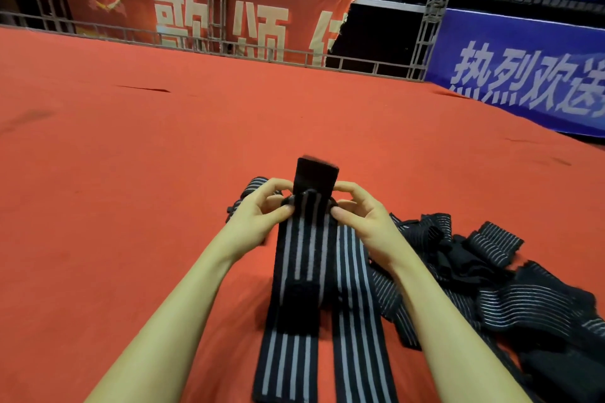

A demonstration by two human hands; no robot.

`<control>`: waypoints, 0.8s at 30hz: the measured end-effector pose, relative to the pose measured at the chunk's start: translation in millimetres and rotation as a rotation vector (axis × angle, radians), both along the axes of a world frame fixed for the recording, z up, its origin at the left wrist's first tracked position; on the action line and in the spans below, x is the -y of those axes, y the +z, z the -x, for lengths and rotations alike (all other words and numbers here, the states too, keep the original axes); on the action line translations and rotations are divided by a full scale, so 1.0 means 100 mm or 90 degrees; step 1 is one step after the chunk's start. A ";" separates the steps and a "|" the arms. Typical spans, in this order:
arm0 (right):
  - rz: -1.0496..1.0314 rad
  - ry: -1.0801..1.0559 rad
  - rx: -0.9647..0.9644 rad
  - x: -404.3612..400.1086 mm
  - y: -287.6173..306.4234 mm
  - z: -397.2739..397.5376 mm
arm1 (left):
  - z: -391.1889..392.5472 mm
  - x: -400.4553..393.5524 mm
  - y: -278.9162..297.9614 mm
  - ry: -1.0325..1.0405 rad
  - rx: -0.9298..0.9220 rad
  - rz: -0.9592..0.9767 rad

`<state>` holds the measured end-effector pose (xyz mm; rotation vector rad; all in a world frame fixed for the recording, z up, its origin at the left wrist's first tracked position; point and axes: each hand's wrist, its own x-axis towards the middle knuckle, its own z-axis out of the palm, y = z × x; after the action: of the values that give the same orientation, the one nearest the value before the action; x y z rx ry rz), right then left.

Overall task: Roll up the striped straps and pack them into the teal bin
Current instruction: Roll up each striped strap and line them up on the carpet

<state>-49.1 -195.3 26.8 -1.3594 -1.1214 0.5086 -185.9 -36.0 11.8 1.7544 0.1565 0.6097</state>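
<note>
A black strap with grey stripes [299,275] hangs from both my hands, its two lengths running down toward me over the red carpet. My left hand [262,209] pinches the strap's left edge at the fold, and my right hand [360,213] pinches the right edge. A plain black end tab [316,175] sticks up above the fold between my fingers. A black patch [299,307] lies on the near length. More striped strap [253,185] shows behind my left hand. The teal bin is not in view.
A loose pile of several striped straps [491,275] lies on the carpet to my right. Red carpet [163,147] spreads ahead and to the left. Metal railing [294,52], a red banner [203,10] and a blue banner [523,75] line the far edge.
</note>
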 end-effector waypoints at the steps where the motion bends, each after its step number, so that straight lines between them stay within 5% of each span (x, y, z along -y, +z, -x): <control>1: 0.008 0.009 -0.006 -0.02 -0.02 -0.04 | -0.02 -0.02 -0.02 -0.008 0.002 0.019; 16: -0.033 -0.110 0.016 -0.55 -0.64 -0.53 | -0.81 -0.36 -0.57 0.129 0.075 0.133; 24: -0.051 -0.147 -0.080 -0.68 -0.81 -0.73 | -0.98 -0.33 -0.77 0.128 0.017 0.125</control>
<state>23.6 -127.2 -54.7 -1.3464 -0.8610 0.3718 -87.8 -3.0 -65.0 1.5512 0.3664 0.7375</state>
